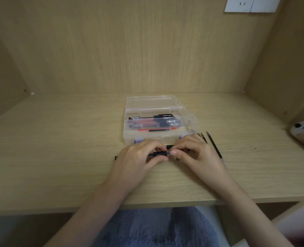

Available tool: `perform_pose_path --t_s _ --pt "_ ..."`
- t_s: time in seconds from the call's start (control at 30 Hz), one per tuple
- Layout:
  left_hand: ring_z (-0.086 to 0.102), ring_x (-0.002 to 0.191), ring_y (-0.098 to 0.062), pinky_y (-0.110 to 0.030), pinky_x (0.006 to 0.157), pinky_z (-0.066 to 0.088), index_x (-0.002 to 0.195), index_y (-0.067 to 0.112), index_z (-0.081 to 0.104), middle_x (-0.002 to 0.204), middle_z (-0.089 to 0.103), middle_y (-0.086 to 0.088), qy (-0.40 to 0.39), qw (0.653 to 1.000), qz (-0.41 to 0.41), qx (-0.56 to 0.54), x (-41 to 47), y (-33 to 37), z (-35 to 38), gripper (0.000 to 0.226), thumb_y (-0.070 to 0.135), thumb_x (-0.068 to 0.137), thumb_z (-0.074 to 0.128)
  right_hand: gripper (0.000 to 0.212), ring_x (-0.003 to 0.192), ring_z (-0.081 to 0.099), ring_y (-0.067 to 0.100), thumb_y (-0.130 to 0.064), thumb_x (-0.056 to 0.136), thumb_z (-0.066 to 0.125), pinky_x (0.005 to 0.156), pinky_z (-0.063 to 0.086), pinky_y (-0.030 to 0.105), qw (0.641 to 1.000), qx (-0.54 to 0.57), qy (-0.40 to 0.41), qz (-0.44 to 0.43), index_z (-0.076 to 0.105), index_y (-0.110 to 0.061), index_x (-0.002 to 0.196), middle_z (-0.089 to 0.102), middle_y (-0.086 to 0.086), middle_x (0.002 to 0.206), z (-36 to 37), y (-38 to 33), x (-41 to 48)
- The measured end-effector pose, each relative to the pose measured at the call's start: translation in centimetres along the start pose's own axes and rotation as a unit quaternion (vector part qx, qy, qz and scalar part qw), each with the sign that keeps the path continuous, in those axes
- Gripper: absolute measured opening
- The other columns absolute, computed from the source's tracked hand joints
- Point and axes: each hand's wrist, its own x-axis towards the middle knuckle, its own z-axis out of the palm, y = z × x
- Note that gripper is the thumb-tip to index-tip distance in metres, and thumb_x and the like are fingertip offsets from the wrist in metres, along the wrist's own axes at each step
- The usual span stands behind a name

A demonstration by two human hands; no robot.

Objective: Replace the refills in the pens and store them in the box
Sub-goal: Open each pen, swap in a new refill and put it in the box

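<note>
Enclosing desk (pixel 58 157) w/ box (pixel 158 138): wood-grain walls (pixel 129 50)

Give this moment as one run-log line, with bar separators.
left hand holds pen | right hand holds pen | box open, pens inside | loose refills on desk

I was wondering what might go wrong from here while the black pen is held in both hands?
1. The left hand and right hand pinch the black plastic pen over the pale wooden desk; a loosened part might slip and roll away.
2. The thin dark refills lie loose beside the right hand; a wrist nudge could scatter them.
</note>
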Motion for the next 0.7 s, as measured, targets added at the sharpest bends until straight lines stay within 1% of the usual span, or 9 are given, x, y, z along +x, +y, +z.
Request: perform_pose_path --t_s 0.03,0.1,0.23,0.37,0.43,0.53,0.6,0.67,0.7 --pt "0.057 0.082 0.004 -0.021 0.068 0.045 0.090 0.027 0.063 0.089 0.065 0.019 -0.001 1.000 -0.001 0.000 0.01 0.02 0.02 0.024 0.047 0.078 0.058 0.002 0.092 0.053 0.009 -0.028 0.081 0.070 0.082 0.036 0.016 1.000 -0.009 -0.006 -0.001 0.070 -0.029 0.083 0.065 -0.014 0.083 0.04 0.03 -0.03" --pt "0.057 0.082 0.004 -0.020 0.069 0.045 0.090 0.028 0.063 0.088 0.065 0.019 0.000 1.000 -0.008 -0.006 0.07 0.02 0.09 0.025 0.048 0.077 0.058 0.007 0.091 0.052 0.009 -0.026 0.077 0.074 0.080 0.036 0.014 1.000 -0.001 -0.008 0.007 0.070 -0.026 0.083 0.064 -0.014 0.083 0.05 0.06 -0.13" --pt "0.057 0.082 0.006 -0.019 0.071 0.046 0.090 0.028 0.064 0.089 0.064 0.020 0.010 1.000 -0.016 -0.017 0.15 -0.18 0.01 0.023 0.047 0.077 0.060 0.025 0.093 0.053 0.008 -0.028 0.075 0.076 0.080 0.037 0.010 0.999 0.029 -0.013 0.031 0.068 -0.026 0.099 0.063 -0.014 0.092 -0.13 -0.36 -0.16" --pt "0.057 0.082 0.003 -0.019 0.070 0.046 0.091 0.025 0.065 0.087 0.062 0.022 -0.005 0.999 -0.024 -0.033 0.10 -0.15 0.04 0.021 0.037 0.075 0.072 0.005 0.093 0.053 0.009 -0.027 0.082 0.070 0.082 0.036 0.013 1.000 0.010 -0.018 0.009 0.071 -0.025 0.086 0.064 -0.014 0.087 -0.02 -0.20 0.00" --pt "0.057 0.082 0.001 -0.021 0.070 0.047 0.091 0.026 0.065 0.086 0.060 0.024 -0.011 0.998 -0.035 -0.049 0.08 -0.22 0.15 0.019 0.031 0.075 0.074 0.008 0.091 0.053 0.010 -0.023 0.079 0.073 0.080 0.037 0.014 1.000 0.015 -0.009 0.012 0.071 -0.025 0.087 0.063 -0.014 0.085 -0.06 -0.06 -0.08" --pt "0.059 0.082 0.001 -0.022 0.072 0.049 0.093 0.027 0.064 0.091 0.062 0.022 -0.011 0.997 -0.047 -0.068 0.08 -0.44 0.19 0.019 0.028 0.076 0.074 0.022 0.090 0.054 0.012 -0.026 0.076 0.076 0.078 0.039 0.014 0.998 0.046 0.000 0.033 0.069 -0.025 0.096 0.064 -0.013 0.089 -0.13 -0.15 -0.13" --pt "0.059 0.083 0.001 -0.019 0.071 0.049 0.094 0.026 0.065 0.091 0.062 0.022 -0.014 0.997 -0.044 -0.067 0.08 -0.43 0.16 0.020 0.026 0.076 0.074 0.017 0.091 0.054 0.011 -0.030 0.078 0.072 0.077 0.037 0.013 0.999 0.044 -0.003 0.032 0.069 -0.025 0.094 0.064 -0.013 0.088 -0.11 -0.29 -0.06" --pt "0.058 0.084 0.002 -0.016 0.070 0.047 0.093 0.025 0.065 0.090 0.059 0.026 -0.020 0.997 -0.043 -0.060 0.10 -0.31 0.11 0.019 0.025 0.075 0.074 0.005 0.089 0.054 0.012 -0.024 0.080 0.071 0.077 0.036 0.013 0.999 0.029 -0.006 0.022 0.070 -0.022 0.085 0.064 -0.013 0.084 -0.07 -0.20 0.02" --pt "0.057 0.084 0.002 -0.016 0.069 0.047 0.092 0.024 0.065 0.089 0.058 0.027 -0.022 0.997 -0.043 -0.057 0.11 -0.28 0.13 0.019 0.025 0.076 0.074 0.005 0.088 0.053 0.012 -0.021 0.080 0.072 0.077 0.036 0.014 0.999 0.029 -0.004 0.021 0.071 -0.021 0.084 0.064 -0.013 0.084 -0.06 -0.18 0.00"
